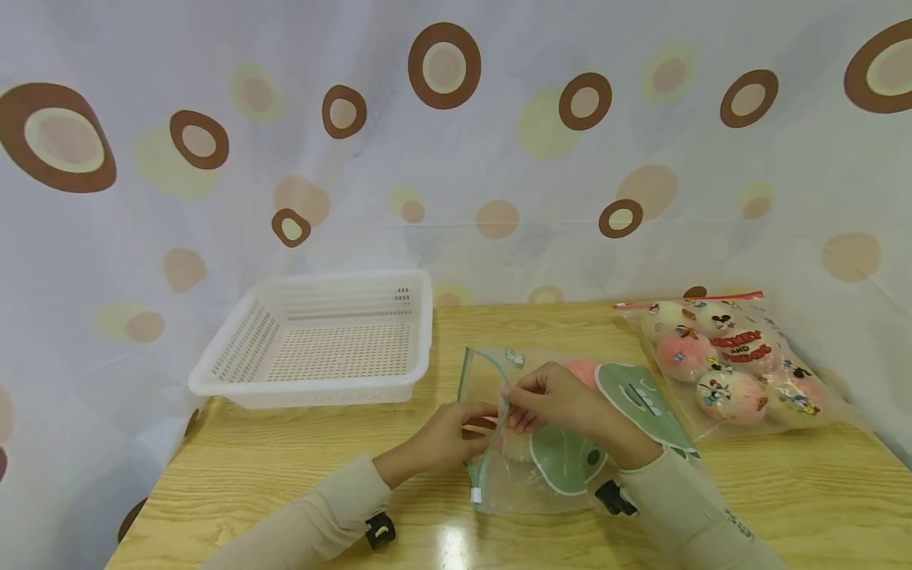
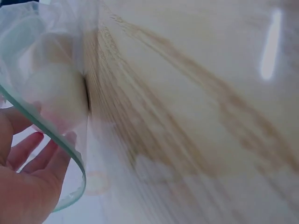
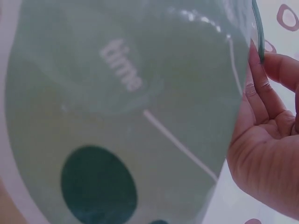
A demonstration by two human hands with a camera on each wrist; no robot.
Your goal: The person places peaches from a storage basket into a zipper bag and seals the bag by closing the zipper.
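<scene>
A clear zip bag with a green dinosaur print lies on the table, its green-edged mouth facing left and spread apart. Pinkish and pale round fruits, seemingly peaches, show inside. My right hand pinches the bag's mouth edge between thumb and fingers, also visible in the right wrist view. At the mouth is my left hand, its fingers loosely bent and spread, reaching past the green rim toward the fruits. It grips no fruit. A white slider sits at the near end of the zip.
A white plastic basket stands at the back left of the wooden table. At the back right lies a second zip bag with a red zip and cartoon prints, holding several peach-like fruits. A patterned curtain hangs behind.
</scene>
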